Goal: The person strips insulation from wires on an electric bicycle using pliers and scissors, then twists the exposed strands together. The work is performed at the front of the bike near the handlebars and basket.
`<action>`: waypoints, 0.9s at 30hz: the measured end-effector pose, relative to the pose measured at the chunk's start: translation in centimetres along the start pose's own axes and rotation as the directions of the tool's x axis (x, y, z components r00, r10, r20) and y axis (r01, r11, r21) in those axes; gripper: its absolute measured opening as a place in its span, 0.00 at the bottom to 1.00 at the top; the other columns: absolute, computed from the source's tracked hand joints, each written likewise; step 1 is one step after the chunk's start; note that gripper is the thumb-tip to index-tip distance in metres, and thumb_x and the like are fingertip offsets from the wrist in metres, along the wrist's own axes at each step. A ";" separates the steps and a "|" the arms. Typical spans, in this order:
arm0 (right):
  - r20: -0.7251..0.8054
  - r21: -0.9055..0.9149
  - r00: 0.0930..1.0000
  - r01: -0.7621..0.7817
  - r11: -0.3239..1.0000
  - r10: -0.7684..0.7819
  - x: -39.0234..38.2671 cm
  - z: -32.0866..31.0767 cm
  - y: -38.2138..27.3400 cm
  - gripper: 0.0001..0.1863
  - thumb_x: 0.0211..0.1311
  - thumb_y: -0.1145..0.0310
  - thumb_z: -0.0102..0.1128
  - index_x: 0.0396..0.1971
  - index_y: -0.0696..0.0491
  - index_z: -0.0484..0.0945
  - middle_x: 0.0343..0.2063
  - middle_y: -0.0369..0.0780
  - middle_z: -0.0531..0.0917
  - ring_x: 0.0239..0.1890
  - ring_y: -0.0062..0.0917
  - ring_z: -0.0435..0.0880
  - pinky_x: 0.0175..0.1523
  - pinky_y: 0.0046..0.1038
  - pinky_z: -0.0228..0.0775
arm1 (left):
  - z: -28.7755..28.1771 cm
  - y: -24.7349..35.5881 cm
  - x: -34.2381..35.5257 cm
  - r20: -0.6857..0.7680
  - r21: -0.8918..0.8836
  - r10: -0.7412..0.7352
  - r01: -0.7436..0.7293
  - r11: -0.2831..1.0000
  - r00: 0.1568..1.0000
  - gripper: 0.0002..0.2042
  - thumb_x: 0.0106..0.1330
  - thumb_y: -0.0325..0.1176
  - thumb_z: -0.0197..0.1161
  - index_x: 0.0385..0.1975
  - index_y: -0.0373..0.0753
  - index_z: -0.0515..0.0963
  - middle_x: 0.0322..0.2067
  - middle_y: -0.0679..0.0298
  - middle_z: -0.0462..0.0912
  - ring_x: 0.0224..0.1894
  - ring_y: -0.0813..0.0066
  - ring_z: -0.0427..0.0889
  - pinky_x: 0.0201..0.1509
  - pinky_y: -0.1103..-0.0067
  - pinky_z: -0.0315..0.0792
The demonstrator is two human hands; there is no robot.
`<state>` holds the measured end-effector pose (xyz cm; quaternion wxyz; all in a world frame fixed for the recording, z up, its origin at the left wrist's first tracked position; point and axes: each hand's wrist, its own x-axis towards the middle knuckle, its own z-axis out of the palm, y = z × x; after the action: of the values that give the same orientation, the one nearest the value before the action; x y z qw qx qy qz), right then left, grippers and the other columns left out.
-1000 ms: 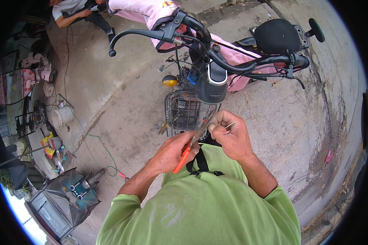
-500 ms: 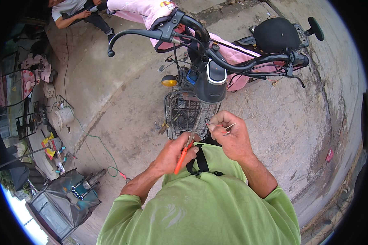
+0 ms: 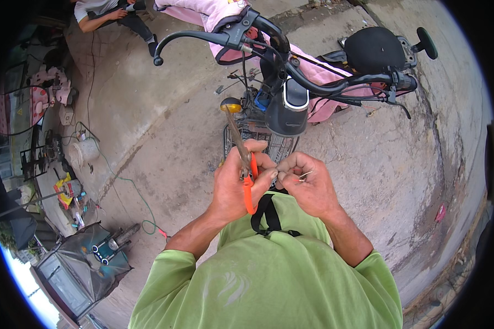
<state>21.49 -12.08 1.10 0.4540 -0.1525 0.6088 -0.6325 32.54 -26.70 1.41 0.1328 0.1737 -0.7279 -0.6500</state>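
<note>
In my left hand [image 3: 229,189] is a pair of long-jawed pliers [image 3: 247,178] with orange handles. Their narrow metal jaws point up and away from me, past the fingers. My right hand [image 3: 312,186] is closed in a pinch on thin wires [image 3: 306,175]; pale ends stick out between its fingers. The left thumb and fingertips meet the right fingertips in front of my chest, and what lies between them is too small to make out. Just beyond both hands are the wire basket [image 3: 266,143] and black headlight housing [image 3: 287,112] of an electric bike.
Black handlebars [image 3: 335,88] with brake levers cross ahead, above a pink cover [image 3: 326,109]. An orange turn signal [image 3: 231,105] hangs on loose wiring. Left on the concrete are a white bucket [image 3: 85,152], a green cable [image 3: 140,200] and a covered three-wheeler [image 3: 88,268]. A person [image 3: 107,16] sits far left.
My left hand has risen and swung the pliers so their jaws point up and away. Its fingertips now meet those of my right hand, which has moved slightly lower.
</note>
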 end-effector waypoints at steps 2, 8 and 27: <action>0.001 0.002 1.000 -0.022 1.000 0.022 -0.1 -0.1 0.1 0.05 0.58 0.82 0.60 0.34 0.60 0.78 0.30 0.35 0.82 0.29 0.11 0.76 0.36 0.18 0.70 | 0.1 0.0 0.0 0.002 0.045 0.027 -0.027 0.999 1.000 0.27 0.59 0.13 0.62 0.58 0.35 0.64 0.34 0.59 0.81 0.36 0.77 0.80 0.38 0.79 0.75; 0.047 0.180 0.989 -0.146 0.973 0.140 -0.7 -1.1 -0.6 0.07 0.61 0.80 0.60 0.39 0.60 0.78 0.33 0.36 0.84 0.32 0.09 0.78 0.36 0.18 0.71 | 0.2 0.4 0.2 -0.071 -0.190 0.047 -0.060 0.980 0.996 0.27 0.58 0.14 0.60 0.58 0.34 0.62 0.30 0.59 0.79 0.32 0.77 0.78 0.34 0.79 0.73; -0.034 0.010 0.990 0.134 0.991 -0.133 -0.5 -0.1 0.8 0.04 0.63 0.74 0.65 0.36 0.58 0.82 0.38 0.33 0.85 0.26 0.06 0.70 0.30 0.15 0.63 | -0.1 2.0 0.2 -0.114 -0.400 -0.163 0.105 0.910 0.980 0.29 0.59 0.16 0.63 0.59 0.34 0.60 0.34 0.57 0.81 0.36 0.76 0.80 0.39 0.76 0.76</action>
<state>21.99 -11.55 0.49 0.4014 -0.1794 0.6006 -0.6678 32.20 -26.65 3.43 0.1723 0.2401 -0.5577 -0.7756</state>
